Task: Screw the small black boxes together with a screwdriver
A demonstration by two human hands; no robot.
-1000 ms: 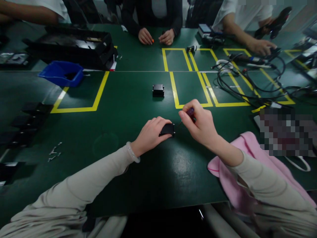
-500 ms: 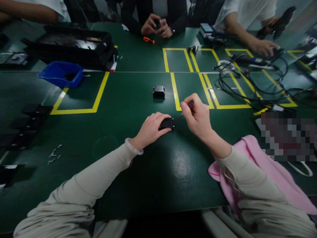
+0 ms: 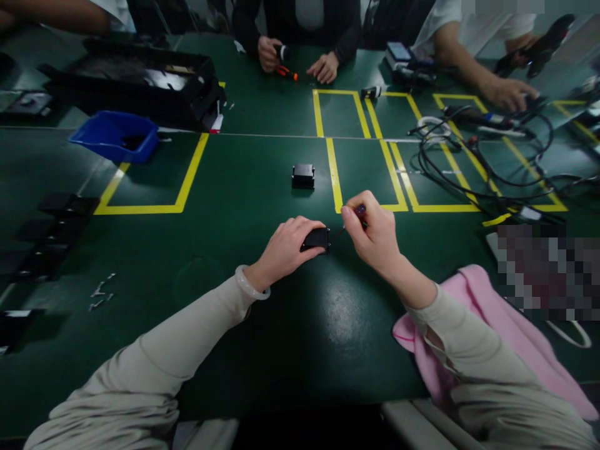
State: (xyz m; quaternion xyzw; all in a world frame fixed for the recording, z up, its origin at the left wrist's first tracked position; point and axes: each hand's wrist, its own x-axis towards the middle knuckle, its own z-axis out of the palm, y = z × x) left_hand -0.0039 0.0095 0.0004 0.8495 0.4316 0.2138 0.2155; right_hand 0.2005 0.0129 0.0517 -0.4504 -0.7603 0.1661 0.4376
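Note:
My left hand is closed around a small black box, which it holds on the green table. Small bright fittings show along the box's right end. Just right of it, my right hand grips a screwdriver with a dark purple handle. The thin shaft points down and left, its tip close to the box's right end; whether they touch I cannot tell. Farther up the table stands a similar black box, apart from both hands.
Several screws lie at the left, near black boxes. A blue bin stands beyond, beside black trays. Tangled cables and a pink cloth lie at the right. Across the table, co-workers' hands are busy.
My right hand and the screwdriver have shifted slightly, with the left hand still on the box. Across the table, the co-worker's hands have moved apart, one holding a black piece.

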